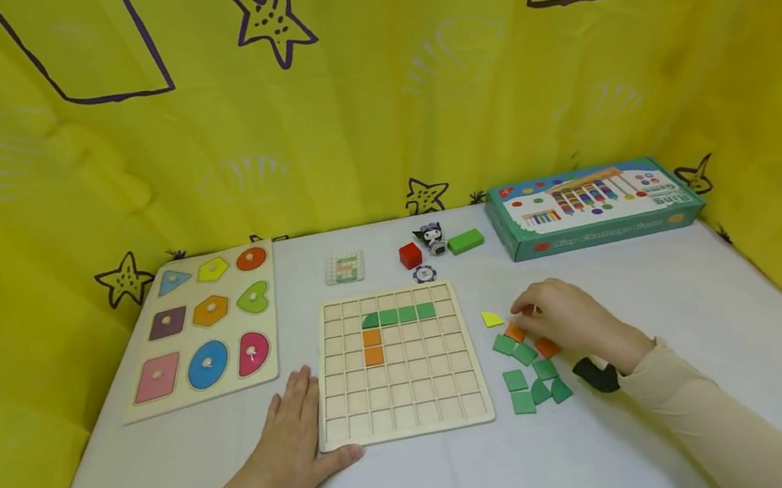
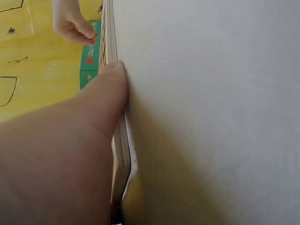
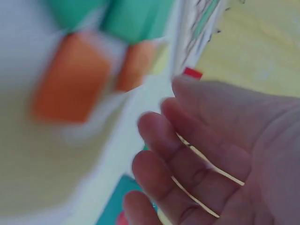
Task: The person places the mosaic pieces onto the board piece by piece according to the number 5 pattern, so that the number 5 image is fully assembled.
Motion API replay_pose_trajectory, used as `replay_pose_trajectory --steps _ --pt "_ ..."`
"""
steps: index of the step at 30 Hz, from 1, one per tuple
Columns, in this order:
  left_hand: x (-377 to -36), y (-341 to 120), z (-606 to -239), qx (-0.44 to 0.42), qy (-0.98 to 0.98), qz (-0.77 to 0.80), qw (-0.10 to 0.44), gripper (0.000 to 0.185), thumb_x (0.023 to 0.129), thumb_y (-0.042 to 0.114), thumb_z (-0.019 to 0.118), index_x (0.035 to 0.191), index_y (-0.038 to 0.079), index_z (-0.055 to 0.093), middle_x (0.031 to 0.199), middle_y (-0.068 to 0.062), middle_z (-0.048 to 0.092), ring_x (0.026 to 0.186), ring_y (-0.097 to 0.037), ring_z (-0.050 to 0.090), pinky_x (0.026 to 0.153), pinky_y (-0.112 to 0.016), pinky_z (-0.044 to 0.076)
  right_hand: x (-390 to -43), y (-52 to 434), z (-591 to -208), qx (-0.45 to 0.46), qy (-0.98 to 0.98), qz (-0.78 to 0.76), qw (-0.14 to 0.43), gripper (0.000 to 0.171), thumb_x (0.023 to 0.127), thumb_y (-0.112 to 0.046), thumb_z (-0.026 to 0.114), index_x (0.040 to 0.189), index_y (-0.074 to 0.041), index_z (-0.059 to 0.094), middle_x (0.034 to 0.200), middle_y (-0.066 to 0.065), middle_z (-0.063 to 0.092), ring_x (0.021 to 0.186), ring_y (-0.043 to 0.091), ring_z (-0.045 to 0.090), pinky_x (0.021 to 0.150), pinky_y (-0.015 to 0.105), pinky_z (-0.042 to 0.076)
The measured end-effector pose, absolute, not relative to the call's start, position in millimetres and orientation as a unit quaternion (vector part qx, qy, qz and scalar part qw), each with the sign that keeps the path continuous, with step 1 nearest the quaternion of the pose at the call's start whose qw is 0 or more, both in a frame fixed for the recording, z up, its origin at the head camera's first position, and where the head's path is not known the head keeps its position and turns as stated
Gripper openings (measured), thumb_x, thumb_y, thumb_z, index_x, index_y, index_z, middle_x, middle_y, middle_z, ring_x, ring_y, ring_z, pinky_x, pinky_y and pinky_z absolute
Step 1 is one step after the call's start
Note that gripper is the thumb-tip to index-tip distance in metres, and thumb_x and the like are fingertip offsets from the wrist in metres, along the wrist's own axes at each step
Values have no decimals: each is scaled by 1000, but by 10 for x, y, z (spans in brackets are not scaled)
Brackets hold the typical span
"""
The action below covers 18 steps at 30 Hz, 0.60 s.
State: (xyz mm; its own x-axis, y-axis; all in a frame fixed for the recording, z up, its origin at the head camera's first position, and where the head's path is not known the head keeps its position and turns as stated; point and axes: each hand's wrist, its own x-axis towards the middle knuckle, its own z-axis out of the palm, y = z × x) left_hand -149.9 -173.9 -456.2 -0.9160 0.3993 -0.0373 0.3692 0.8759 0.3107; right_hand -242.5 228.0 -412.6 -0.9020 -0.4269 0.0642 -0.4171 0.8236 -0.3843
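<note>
My left hand [image 1: 287, 437] rests at the near left corner of a wooden grid board [image 1: 360, 426]. Its straight fingers lie along the left edge and its thumb touches the front edge. On the board sit a row of green tiles [image 1: 407, 314] with a rounded one at its left end, and two orange tiles [image 1: 373, 346] below that end. Over the loose tiles to the right hovers my right hand [image 1: 573, 322], fingers loosely bent, thumb close to the index finger. No tile shows between them in the right wrist view. An orange tile [image 3: 72, 79] lies near those fingers.
Loose green tiles [image 1: 523, 402] and a yellow piece [image 1: 491, 318] lie right of the board. Behind it are a pattern card [image 1: 345, 268], red cube [image 1: 410, 255], figurine [image 1: 433, 238], chip [image 1: 424, 273] and green block [image 1: 466, 241]. A shape puzzle [image 1: 270, 296] and game box [image 1: 602, 233] flank them.
</note>
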Motion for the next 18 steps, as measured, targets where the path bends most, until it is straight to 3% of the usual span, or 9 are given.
replay_pose_trajectory --steps 7,18 --pt "-1451 -1765 -4537 199 967 153 40 113 84 76 49 148 -13 22 156 -28 16 144 -43 10 109 -64 15 -2377 2299 -4165 -203 957 -205 38 18 87 -18 73 96 -3 74 80 -1 61 74 17 52 69 36 46" --pt "-1469 -1753 -4552 204 966 151 46 112 85 76 48 148 -13 22 157 -28 15 144 -42 10 110 -63 13 -2361 2220 -4223 -148 976 -154 37 28 86 -24 76 96 1 70 81 4 60 73 22 53 67 40 48"
